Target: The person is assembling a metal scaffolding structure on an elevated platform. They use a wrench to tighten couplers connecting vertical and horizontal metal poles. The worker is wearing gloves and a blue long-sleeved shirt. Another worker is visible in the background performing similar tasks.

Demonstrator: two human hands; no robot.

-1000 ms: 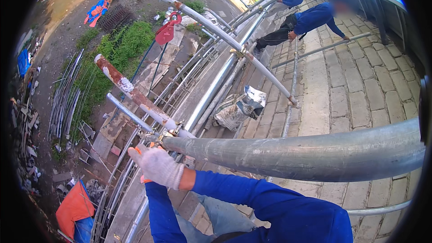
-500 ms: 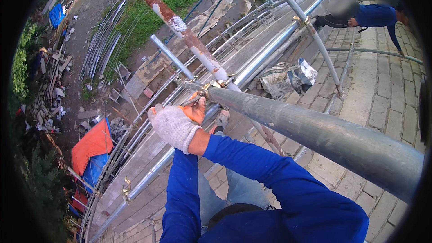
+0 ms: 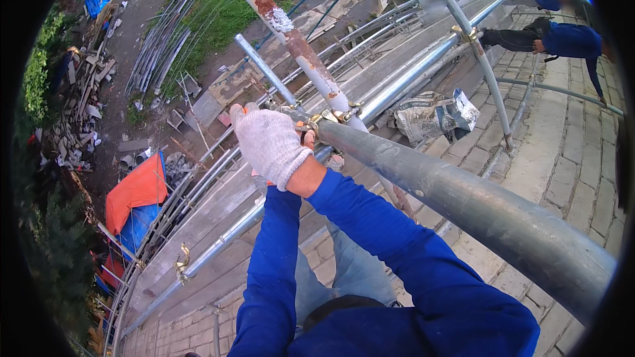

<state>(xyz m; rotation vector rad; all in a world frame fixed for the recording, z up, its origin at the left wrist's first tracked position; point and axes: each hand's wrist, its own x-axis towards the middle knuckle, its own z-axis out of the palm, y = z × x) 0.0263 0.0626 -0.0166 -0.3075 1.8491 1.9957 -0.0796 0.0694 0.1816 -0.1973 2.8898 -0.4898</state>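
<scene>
My right hand [image 3: 271, 142], in a pale knitted glove, is closed beside a brass-coloured scaffold clamp [image 3: 324, 118]. What it grips is hidden behind the glove. Most of my left hand [image 3: 308, 139] lies beneath the right; its fingertips curl up close to the clamp, and what they hold cannot be made out. From the clamp a thick grey scaffold tube [image 3: 450, 188] runs toward the lower right. A rusty, paint-flaked pipe [image 3: 291, 43] crosses just beyond it, and a shorter galvanized tube [image 3: 264, 69] sticks out to the left of that pipe.
Bright guard-rail tubes [image 3: 410, 76] curve along the walkway, with a loose clamp [image 3: 182, 263] at lower left. A crumpled sack [image 3: 433, 116] rests on the paved surface [image 3: 555, 152]. At upper right is a person in blue [image 3: 569, 39]. Far below lie an orange tarp [image 3: 139, 188] and debris.
The view has shifted slightly, so the tubes appear farther right. My right hand has rolled over the left, covering the orange palm that showed before. Both hands remain at the clamp.
</scene>
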